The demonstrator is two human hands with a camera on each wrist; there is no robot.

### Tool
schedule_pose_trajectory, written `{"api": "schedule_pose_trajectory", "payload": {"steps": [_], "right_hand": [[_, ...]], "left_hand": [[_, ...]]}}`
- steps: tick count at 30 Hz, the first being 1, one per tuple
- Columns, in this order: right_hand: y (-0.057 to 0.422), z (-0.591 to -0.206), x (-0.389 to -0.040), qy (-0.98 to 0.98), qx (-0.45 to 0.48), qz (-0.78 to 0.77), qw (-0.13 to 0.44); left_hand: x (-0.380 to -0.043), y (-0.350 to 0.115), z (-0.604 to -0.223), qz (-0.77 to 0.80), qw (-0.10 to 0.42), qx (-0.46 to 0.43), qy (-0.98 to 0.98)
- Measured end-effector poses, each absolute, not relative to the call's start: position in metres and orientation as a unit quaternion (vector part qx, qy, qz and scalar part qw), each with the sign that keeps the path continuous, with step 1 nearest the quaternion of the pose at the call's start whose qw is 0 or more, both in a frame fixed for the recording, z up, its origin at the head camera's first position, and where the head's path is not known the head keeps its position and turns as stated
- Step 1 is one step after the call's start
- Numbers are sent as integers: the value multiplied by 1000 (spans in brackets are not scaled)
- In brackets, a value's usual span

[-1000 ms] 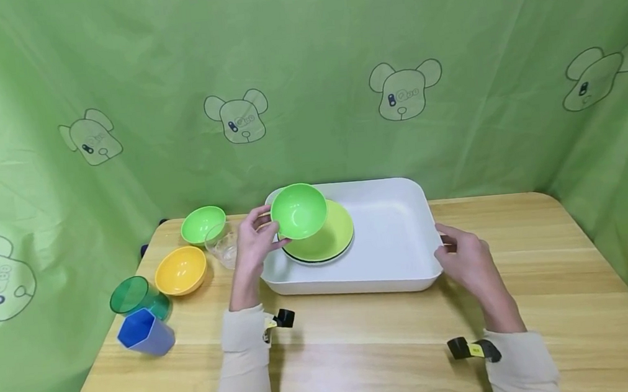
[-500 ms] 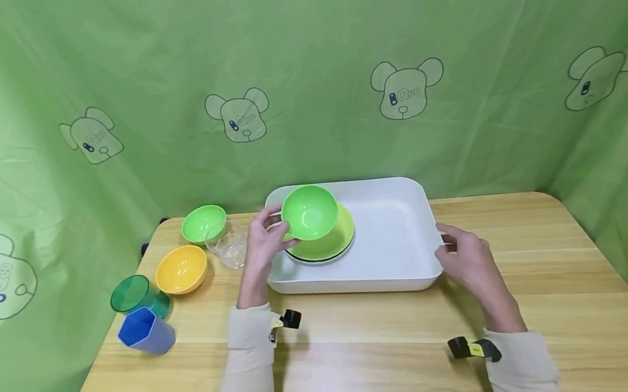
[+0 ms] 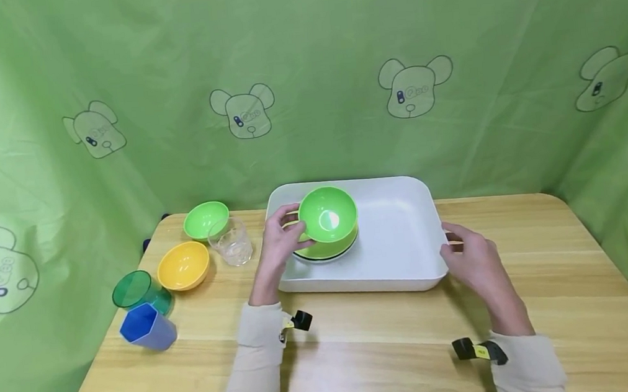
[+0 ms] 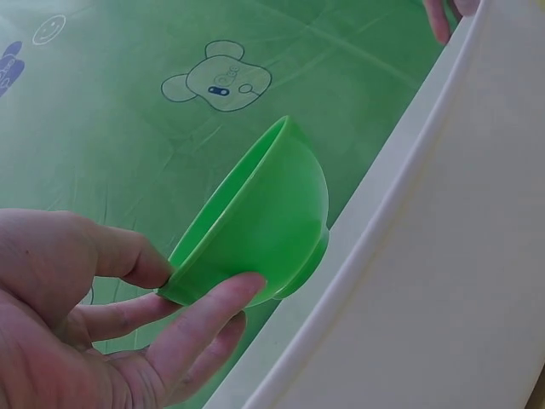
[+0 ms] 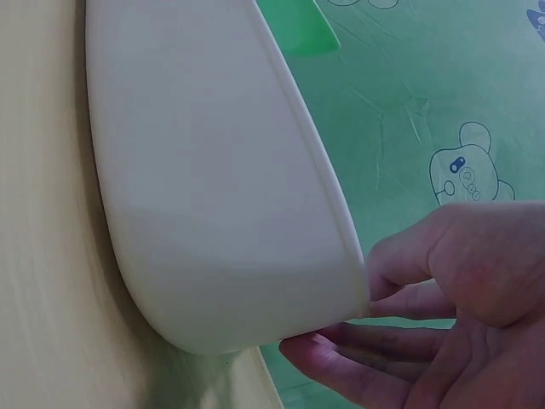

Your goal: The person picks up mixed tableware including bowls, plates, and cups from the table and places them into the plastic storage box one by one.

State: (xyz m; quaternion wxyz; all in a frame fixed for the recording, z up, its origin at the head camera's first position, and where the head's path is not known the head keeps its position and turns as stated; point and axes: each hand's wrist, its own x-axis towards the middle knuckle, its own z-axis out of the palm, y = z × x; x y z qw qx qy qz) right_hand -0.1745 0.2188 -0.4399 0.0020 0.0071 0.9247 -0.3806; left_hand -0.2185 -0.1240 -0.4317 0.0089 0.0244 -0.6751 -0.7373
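Note:
My left hand [image 3: 283, 239] pinches the rim of a green bowl [image 3: 329, 214], thumb on the rim and fingers along the outside. In the left wrist view the bowl [image 4: 264, 221] is tilted and raised above the edge of the white tray. Beneath it in the head view, a yellow-green plate [image 3: 319, 251] lies on others at the left of the white tray [image 3: 402, 238], partly hidden by the bowl. At the tray's right end my right hand [image 3: 473, 260] grips the wall near the front corner, thumb and fingers around the rim [image 5: 362, 298].
Left of the tray on the wooden table [image 3: 361, 347] stand a second green bowl [image 3: 206, 220], a clear glass [image 3: 234, 246], an orange bowl [image 3: 183, 266], a green cup [image 3: 140, 291] and a blue hexagonal cup [image 3: 149, 329]. A green curtain [image 3: 316, 96] hangs behind.
The left hand has moved right with the green bowl, now farther over the stacked plates. The right hand stays on the tray. The head view has shifted slightly.

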Motion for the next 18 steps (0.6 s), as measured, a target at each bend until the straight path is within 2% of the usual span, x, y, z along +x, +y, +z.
{"api": "schedule_pose_trajectory", "payload": {"steps": [4,18], "right_hand": [[220,-439,-174,925,1,-381,-12],[213,-432,-172,904,-27,-408,-128]], "left_hand": [[-218,-122,-431,-736,5,22,-677],[-218,-116,-431,-734,10,26,-678]]}}
